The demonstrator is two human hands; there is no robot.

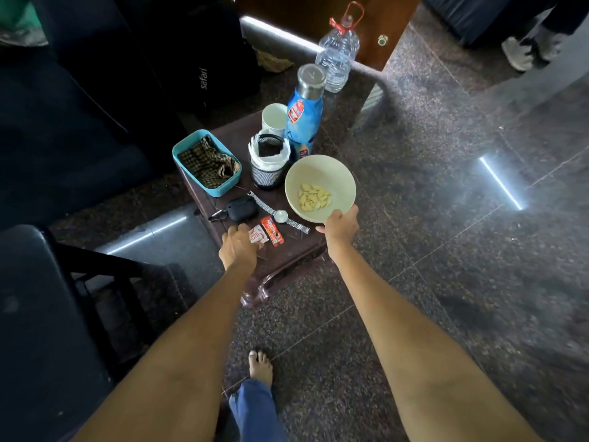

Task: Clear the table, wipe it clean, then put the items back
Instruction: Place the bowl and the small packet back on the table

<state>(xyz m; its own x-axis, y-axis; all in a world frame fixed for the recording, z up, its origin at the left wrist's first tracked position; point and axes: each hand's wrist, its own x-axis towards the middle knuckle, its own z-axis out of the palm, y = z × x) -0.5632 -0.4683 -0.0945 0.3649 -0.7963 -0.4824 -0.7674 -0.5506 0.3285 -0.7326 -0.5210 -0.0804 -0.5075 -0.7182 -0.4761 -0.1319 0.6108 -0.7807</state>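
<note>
A small dark brown table (287,253) stands on the stone floor. My right hand (341,226) grips the near rim of a pale bowl (318,177) holding yellow pieces. My left hand (239,247) rests on the table's near edge and touches a white sachet (257,234); a red sachet (272,230) lies beside it. Behind them lie a metal wristwatch (281,216) and a black earbud case (242,208). Farther back stand a teal box (204,161) with a checked cloth, a mesh holder (269,164), a white cup (274,116) and a blue bottle (302,116).
A clear water jug (338,55) with a red handle stands beyond the table. A dark suitcase (197,59) and dark seats lie to the left, a black chair (47,314) at near left. My bare foot (260,366) is on the floor. Another person's feet (526,49) are at far right.
</note>
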